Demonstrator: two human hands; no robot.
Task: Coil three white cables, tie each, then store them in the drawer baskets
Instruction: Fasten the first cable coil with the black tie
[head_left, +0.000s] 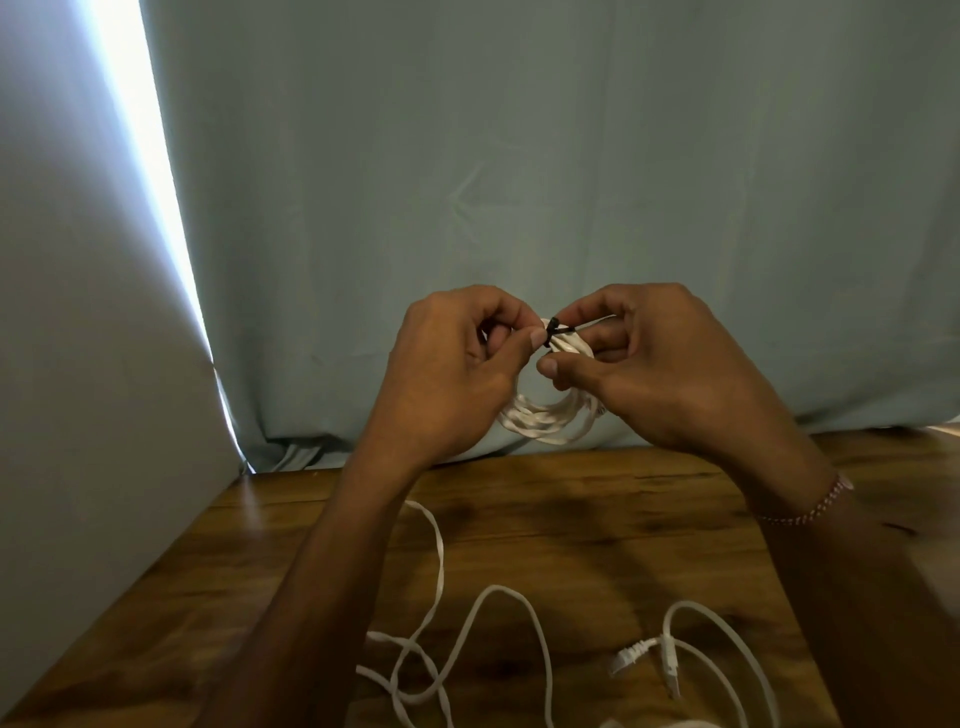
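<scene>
Both my hands are raised above the wooden table (623, 509), with a coiled white cable (545, 418) between them. A black tie (555, 332) wraps the top of the coil. My left hand (457, 374) pinches the tie and coil from the left. My right hand (649, 364) pinches the tie's other end, fingers curled behind the coil. Loose white cable (441, 571) lies uncoiled on the table below, and another white cable with clear plugs (670, 670) lies at the lower right.
A pale blue-grey curtain (519, 182) hangs right behind the table. A white wall or panel (78, 364) stands at the left, with a bright strip of light beside it. No drawer or baskets are in view.
</scene>
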